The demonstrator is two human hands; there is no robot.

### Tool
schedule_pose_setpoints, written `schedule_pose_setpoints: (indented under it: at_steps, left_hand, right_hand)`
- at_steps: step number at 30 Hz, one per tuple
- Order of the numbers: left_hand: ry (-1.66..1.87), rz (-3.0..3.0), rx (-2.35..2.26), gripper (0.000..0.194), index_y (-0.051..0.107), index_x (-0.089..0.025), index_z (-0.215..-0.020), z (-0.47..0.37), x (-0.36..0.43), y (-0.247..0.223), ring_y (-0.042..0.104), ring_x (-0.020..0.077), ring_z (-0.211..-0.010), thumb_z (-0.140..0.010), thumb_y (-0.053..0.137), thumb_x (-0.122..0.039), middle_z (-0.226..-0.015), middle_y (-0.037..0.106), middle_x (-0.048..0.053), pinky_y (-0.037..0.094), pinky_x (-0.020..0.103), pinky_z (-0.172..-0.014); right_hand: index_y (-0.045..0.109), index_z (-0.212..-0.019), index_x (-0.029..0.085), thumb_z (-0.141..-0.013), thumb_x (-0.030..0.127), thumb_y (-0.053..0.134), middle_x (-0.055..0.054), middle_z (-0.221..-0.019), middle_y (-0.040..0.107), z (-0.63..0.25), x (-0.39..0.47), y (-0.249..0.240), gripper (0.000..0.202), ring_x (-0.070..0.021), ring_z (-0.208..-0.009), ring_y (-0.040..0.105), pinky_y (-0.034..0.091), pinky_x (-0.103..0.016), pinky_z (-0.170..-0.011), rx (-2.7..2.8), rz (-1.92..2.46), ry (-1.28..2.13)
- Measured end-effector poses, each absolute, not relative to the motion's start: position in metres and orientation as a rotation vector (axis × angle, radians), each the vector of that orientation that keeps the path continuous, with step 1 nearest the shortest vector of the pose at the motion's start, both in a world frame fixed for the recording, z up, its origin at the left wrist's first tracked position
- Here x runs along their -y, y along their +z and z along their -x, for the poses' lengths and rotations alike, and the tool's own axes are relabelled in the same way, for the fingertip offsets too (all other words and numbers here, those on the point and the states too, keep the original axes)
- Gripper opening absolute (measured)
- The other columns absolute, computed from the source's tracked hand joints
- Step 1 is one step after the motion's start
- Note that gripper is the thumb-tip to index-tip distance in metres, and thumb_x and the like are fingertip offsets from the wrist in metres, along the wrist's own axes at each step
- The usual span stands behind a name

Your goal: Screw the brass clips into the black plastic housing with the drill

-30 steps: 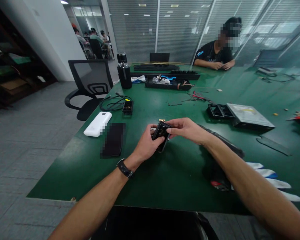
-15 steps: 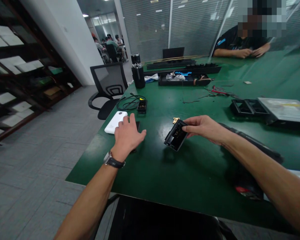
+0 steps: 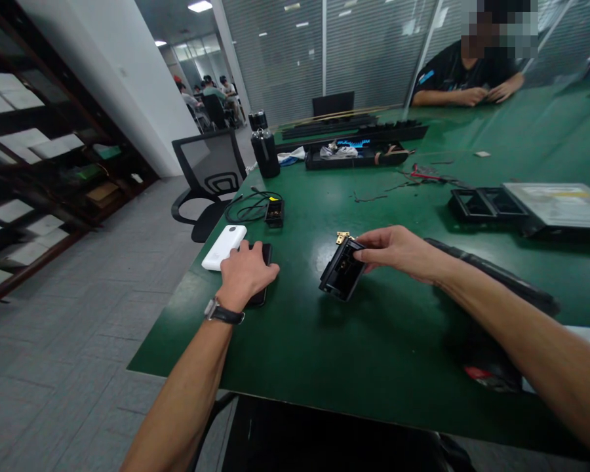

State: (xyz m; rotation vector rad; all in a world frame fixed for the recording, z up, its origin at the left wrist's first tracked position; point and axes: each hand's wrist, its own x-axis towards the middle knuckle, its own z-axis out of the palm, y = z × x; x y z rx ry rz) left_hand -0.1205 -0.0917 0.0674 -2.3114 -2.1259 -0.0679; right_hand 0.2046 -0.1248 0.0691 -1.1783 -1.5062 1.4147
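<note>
My right hand (image 3: 391, 252) pinches a small open black plastic case (image 3: 343, 272) by its far right edge, between thumb and fingers. The case is tilted above the green table, and its dark hollow inside faces me. Just behind it lies a small brass hinge-like piece (image 3: 343, 236). On the left, my left hand (image 3: 246, 272), with a watch (image 3: 223, 311) at the wrist, lies over a black phone (image 3: 259, 298), fingers apart. Its fingers cover much of the phone; whether they press on it I cannot tell. A white power bank (image 3: 222, 248) lies beside that hand.
Behind the left hand are a second small black case (image 3: 275, 213) and a coiled black cable (image 3: 243, 206). A black bottle (image 3: 265, 154) and a long black tray (image 3: 358, 157) stand farther back. Toward the right lies a metal-topped box (image 3: 565, 203). A person (image 3: 465, 82) sits across the table.
My left hand has come down onto the phone, its fingers curling a little more. The case in my right hand has barely moved. The view has shifted slightly.
</note>
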Motion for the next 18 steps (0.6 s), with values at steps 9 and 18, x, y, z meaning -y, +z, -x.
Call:
schedule_pose_setpoints:
  at_steps: [9,18]
  left_hand:
    - [-0.084,2.298,2.106,0.055,0.064,-0.020,-0.137,0.116,0.096,0.066,0.063,0.0471,-0.118,-0.091,0.054,-0.048,-0.138,0.061,0.023,0.055,0.058,-0.088]
    - [-0.456,2.319,2.082,0.079,0.050,-0.013,-0.155,0.104,0.119,0.076,0.053,0.0531,-0.139,-0.095,0.056,-0.064,-0.158,0.050,0.029,0.041,0.068,-0.115]
  right_hand:
    - [0.088,-0.101,0.025,-0.079,0.033,0.089,-0.006,-0.100,0.084,-0.204,0.125,0.071,0.024,-0.0227,-0.084,0.077,0.067,-0.039,-0.075,1.508,1.184,1.426]
    - [0.088,-0.103,0.021,-0.078,0.038,0.090,-0.008,-0.102,0.085,-0.205,0.127,0.076,0.030,-0.0222,-0.083,0.077,0.066,-0.036,-0.076,1.508,1.246,1.393]
